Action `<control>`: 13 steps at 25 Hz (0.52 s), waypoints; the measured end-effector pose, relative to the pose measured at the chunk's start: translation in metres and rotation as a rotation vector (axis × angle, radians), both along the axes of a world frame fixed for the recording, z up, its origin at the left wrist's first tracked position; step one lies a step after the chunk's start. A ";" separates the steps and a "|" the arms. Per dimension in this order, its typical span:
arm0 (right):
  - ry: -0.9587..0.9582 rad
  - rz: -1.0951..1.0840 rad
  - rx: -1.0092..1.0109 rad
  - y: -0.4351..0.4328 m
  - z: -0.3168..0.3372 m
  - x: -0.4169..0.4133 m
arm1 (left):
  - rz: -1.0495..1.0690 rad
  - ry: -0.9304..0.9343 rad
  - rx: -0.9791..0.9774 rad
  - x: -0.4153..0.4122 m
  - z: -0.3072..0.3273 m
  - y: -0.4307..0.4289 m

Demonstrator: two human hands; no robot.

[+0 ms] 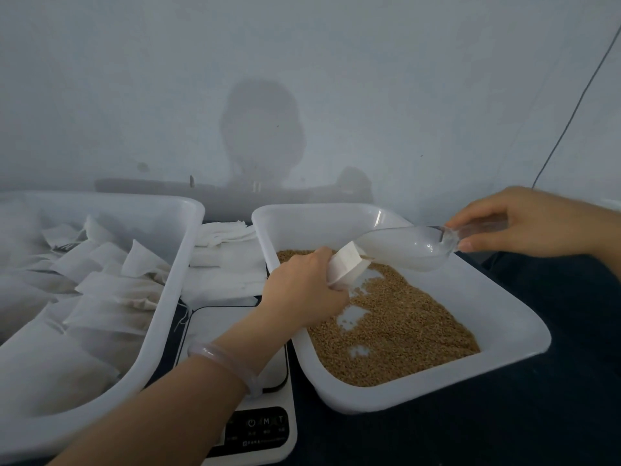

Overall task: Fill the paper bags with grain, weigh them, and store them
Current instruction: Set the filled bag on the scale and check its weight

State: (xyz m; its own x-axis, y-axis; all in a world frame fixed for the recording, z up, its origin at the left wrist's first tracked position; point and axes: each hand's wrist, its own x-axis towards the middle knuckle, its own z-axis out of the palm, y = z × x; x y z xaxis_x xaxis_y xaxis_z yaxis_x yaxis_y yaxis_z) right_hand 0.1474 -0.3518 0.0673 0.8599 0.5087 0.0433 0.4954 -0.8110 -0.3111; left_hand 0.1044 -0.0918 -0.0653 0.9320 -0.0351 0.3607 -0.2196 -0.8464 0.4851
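Left hand (302, 290) grip wraps a small white paper bag (347, 264), mouth up, over the grain (403, 324) in the right tray (504, 317). Right hand (524, 223) grip pinches the handle of a clear scoop (410, 247), its tip at the bag mouth. Scale (265, 428) sits on the counter between the trays, under the left forearm. Filled bags (111, 290) lie in the left tray (174, 264). Empty bags (225, 253) are stacked behind the scale.
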 end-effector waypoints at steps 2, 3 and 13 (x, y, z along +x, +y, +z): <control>0.068 -0.049 0.090 -0.008 -0.015 0.001 | -0.014 0.028 -0.139 -0.003 0.003 0.003; 0.087 -0.071 0.106 -0.012 -0.024 0.002 | -0.035 0.055 -0.259 -0.005 0.004 0.006; 0.288 -0.051 -0.291 0.027 -0.121 0.012 | -0.531 0.445 -0.995 -0.047 0.056 0.049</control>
